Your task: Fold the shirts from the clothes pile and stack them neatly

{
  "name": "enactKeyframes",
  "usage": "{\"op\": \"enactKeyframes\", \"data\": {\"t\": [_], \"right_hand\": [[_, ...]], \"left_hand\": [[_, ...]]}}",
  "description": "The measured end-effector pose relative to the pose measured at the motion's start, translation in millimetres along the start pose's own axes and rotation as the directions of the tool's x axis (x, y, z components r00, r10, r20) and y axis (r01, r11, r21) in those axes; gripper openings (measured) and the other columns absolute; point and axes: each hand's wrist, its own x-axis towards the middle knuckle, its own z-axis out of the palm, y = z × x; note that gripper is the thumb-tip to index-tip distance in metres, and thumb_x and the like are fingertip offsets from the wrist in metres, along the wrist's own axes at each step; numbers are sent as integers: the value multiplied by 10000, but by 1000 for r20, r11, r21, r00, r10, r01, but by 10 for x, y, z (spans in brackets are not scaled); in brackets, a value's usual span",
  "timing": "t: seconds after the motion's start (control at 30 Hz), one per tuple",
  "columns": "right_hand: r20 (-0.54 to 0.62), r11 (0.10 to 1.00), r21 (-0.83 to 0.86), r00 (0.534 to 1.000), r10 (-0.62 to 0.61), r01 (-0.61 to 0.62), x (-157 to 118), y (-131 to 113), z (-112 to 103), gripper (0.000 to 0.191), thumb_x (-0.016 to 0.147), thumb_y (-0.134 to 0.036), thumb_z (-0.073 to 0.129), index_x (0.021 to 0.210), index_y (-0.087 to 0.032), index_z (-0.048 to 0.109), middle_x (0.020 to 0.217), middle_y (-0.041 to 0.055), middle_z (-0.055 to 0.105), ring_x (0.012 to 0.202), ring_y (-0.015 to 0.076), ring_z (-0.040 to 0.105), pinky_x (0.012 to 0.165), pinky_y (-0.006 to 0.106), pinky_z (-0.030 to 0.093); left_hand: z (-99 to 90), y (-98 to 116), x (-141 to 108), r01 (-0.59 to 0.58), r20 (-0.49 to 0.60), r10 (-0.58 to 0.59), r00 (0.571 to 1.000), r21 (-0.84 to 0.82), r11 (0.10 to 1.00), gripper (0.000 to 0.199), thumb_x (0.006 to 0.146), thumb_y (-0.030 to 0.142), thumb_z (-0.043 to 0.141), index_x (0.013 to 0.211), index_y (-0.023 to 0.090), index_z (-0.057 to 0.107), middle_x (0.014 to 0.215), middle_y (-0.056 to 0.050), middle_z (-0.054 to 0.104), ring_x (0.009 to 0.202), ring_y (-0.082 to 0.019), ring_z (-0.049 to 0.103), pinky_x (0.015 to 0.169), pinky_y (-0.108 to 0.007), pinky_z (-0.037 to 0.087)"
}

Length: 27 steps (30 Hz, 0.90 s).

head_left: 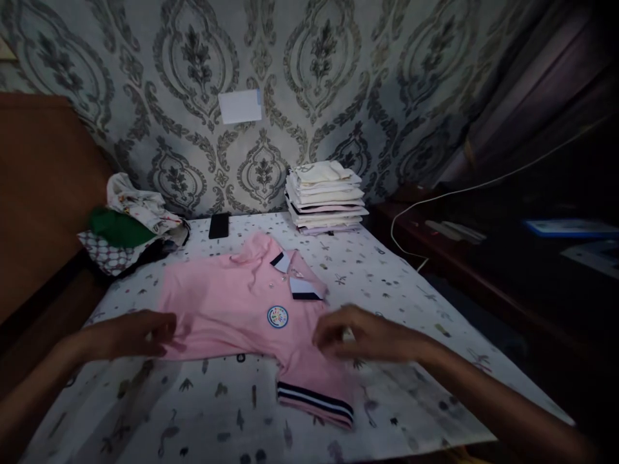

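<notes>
Left of the shirt, a loose pile (123, 225) lies unfolded. The left hand (128, 334) is at the shirt's hem, its grip unclear. The shirt (217, 296) lies spread on the sheet (217, 412), unfolded, somewhat creased. Beyond its collar, the stack (326, 196) is neatly folded. By its near sleeve, the right hand (370, 332) curls; whether it pinches cloth, I cannot tell.

- No word or number I can read from here.
- Round badge (277, 317) on the pink shirt (217, 303) — small coloured marks, too tiny to make out.
- White sheet (240, 107) on the wall (264, 58) — no legible writing.
</notes>
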Motion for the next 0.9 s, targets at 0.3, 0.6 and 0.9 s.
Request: {"op": "enactKeyframes", "data": {"t": [0.3,0.6,0.9], "right_hand": [[-546,876,-359,834,82,-321,2280,434,-911,295,825,-403,722,965,-143,705,1041,124,712,1029,258,627,826,295,472],[-409,941,-314,912,-10,-130,2851,738,-1029,272,755,-394,749,644,-171,639,634,-28,585,662,154,567,609,239,421],[-791,935,-253,610,-52,-247,2789,993,-1175,370,1000,-302,347,1130,-175,669,1038,77,696,1012,234,610,868,333,474]], "left_hand": [[-282,-279,1405,237,-287,-263,921,-125,964,335,865,298,457,1131,180,624,1164,-116,669,1062,-253,632,894,-334,485],[-6,-681,1536,325,-316,-336,887,-89,941,226,817,326,532,943,188,660,953,-100,678,943,-268,630,815,-349,470],[-241,-683,1626,431,-457,-421,783,-90,898,202,934,309,424,1009,212,586,890,-68,697,844,-244,644,654,-307,398]]}}
